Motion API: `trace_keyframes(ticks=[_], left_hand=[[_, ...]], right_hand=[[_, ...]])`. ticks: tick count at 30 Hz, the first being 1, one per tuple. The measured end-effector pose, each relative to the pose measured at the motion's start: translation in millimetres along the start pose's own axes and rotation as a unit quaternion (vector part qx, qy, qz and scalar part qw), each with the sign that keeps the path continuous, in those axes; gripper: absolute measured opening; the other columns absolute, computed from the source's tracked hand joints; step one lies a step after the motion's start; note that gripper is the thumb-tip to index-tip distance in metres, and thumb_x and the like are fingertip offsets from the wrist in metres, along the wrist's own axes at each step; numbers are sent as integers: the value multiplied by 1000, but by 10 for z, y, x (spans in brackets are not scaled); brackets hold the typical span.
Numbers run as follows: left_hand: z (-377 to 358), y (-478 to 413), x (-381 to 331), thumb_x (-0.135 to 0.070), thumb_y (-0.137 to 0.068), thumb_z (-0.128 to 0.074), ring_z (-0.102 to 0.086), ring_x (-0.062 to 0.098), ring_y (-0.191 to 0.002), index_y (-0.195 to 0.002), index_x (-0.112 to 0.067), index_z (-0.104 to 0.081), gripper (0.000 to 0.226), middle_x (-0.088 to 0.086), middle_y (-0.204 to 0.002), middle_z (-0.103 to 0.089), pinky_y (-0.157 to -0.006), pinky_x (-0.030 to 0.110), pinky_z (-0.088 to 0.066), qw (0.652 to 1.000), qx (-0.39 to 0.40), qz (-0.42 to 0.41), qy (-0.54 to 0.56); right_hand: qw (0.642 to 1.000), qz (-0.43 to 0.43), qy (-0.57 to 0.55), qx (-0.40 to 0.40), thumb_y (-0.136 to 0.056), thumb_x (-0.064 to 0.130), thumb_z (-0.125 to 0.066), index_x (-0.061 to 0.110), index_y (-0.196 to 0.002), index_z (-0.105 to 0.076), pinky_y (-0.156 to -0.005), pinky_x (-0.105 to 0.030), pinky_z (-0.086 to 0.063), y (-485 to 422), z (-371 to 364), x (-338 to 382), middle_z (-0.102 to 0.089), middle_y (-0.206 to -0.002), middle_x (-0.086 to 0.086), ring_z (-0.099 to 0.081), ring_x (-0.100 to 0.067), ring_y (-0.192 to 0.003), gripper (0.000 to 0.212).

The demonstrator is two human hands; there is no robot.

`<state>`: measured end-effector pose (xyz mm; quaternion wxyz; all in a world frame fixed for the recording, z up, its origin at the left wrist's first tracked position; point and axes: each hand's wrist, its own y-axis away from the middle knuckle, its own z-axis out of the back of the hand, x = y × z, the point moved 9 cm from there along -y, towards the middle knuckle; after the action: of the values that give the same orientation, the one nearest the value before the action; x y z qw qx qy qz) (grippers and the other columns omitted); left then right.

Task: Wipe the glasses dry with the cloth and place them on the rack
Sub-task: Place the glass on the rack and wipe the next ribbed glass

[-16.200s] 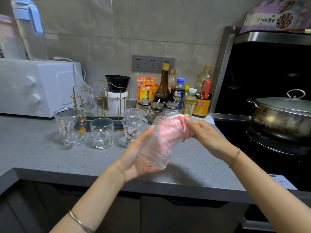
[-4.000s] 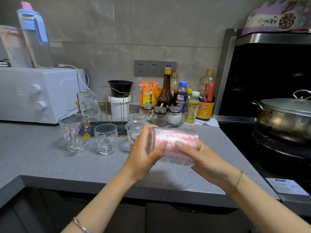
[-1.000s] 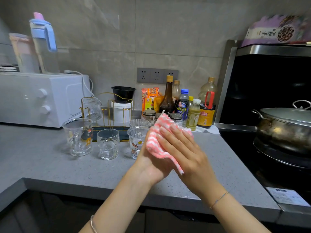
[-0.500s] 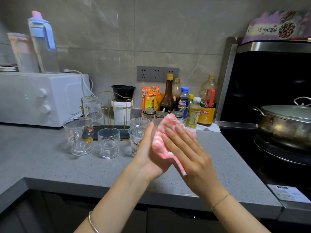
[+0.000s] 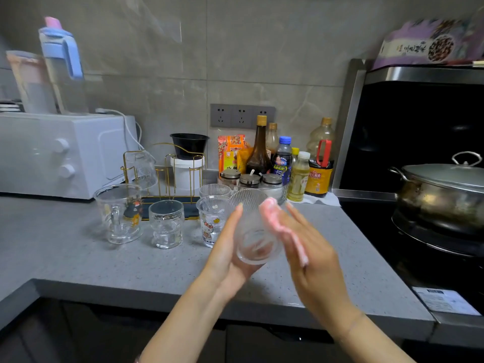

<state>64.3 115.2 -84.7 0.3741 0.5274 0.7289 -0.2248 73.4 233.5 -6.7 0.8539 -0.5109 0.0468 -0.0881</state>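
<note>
My left hand (image 5: 227, 247) holds a ribbed clear glass (image 5: 252, 231) from below, tilted with its mouth away from me. My right hand (image 5: 309, 247) is beside it on the right with straight fingers, and the pink-and-white cloth (image 5: 280, 224) lies against its palm, blurred. Behind stands the gold wire rack (image 5: 180, 163) on a dark tray, with one clear cup (image 5: 141, 166) hanging on its left side. In front of the rack stand a handled mug (image 5: 119, 213), a short tumbler (image 5: 166, 224), a cartoon-printed glass (image 5: 212, 221) and another ribbed glass (image 5: 214, 190).
A white oven (image 5: 62, 153) with jugs on top is at the left. Sauce bottles (image 5: 285, 158) and spice jars (image 5: 248, 179) line the wall. A lidded steel pot (image 5: 442, 195) sits on the stove at the right. The counter's front edge (image 5: 183, 297) runs below my hands.
My right hand with the cloth has pulled off the glass to the right, uncovering it. The ribbed glass now shows in my left hand. The other glasses have not moved.
</note>
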Motion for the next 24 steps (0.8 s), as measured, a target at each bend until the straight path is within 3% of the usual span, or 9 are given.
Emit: trace_keyframes(ticks=[2, 3, 6, 9, 12, 14, 17, 20, 24], left_hand=[[152, 64, 39, -52, -79, -61, -71, 26, -88, -131, -18, -58, 62, 16, -113, -71, -88, 38, -54, 999, -14, -13, -25], [206, 100, 25, -51, -77, -65, -72, 27, -87, -134, -24, -54, 64, 16, -113, -71, -90, 40, -54, 999, -14, -28, -45], [322, 210, 83, -53, -69, -76, -71, 26, -99, -133, -24, -56, 73, 7, -119, -70, -93, 41, -52, 995, -14, -36, -91], [366, 258, 121, -47, -74, -73, -69, 21, -104, -130, -23, -59, 62, 4, -115, -72, -89, 37, -54, 992, -4, -40, -118], [324, 289, 87, -54, -65, -73, -69, 14, -104, -131, -27, -58, 73, -2, -117, -72, -91, 36, -53, 986, 1, -51, -157], [297, 288, 51, -57, -62, -71, -69, 14, -105, -130, -28, -58, 75, -3, -117, -71, -89, 35, -53, 982, 7, -62, -177], [304, 302, -4, -55, -68, -69, -69, 17, -104, -128, -22, -61, 69, 3, -115, -72, -79, 30, -56, 983, 4, -68, -172], [352, 308, -7, -58, -63, -70, -67, 27, -107, -126, -18, -62, 75, 10, -116, -71, -91, 43, -55, 986, -7, -54, -158], [280, 305, 39, -53, -71, -68, -65, 32, -109, -108, -19, -75, 51, 14, -116, -71, -105, 57, -42, 987, 26, -27, -158]], right_hand=[[990, -115, -85, -12, -100, 37, -36, 30, -121, -61, -89, -25, -54, 27, 76, -273, -66, -120, 16, -61, -9, -116, 34], [951, -215, -223, 20, -98, 36, -38, 30, -110, -67, -80, -28, -58, 46, -25, -484, -73, -105, 11, -68, -15, -103, 32], [844, -404, -352, -11, -99, 33, -40, 18, -103, -70, -66, -18, -57, 76, -20, -928, -75, -80, 6, -72, -7, -78, 34], [845, -373, -380, -38, -102, 26, -37, 20, -121, -61, -66, -9, -52, -134, 60, -901, -71, -90, 16, -68, 5, -86, 31], [868, -296, -395, 49, -102, 19, -36, 31, -116, -56, -70, -4, -48, -302, -75, -600, -69, -82, 29, -65, 13, -87, 27], [895, -239, -343, 153, -99, 29, -36, 34, -113, -58, -64, -1, -42, -322, -227, -337, -66, -76, 36, -61, 18, -77, 27], [891, -247, -343, 167, -87, 56, -26, 43, -96, -67, -63, -9, -44, -341, -219, -262, -71, -78, 25, -62, 8, -77, 44], [866, -299, -364, 167, -84, 60, -28, 21, -89, -75, -60, -16, -47, -326, -283, -379, -71, -76, 0, -62, -14, -68, 62], [892, -238, -338, 183, -84, 47, -52, -1, -76, -62, -52, -13, -37, -334, -399, -301, -55, -60, 1, -48, -3, -54, 50]])
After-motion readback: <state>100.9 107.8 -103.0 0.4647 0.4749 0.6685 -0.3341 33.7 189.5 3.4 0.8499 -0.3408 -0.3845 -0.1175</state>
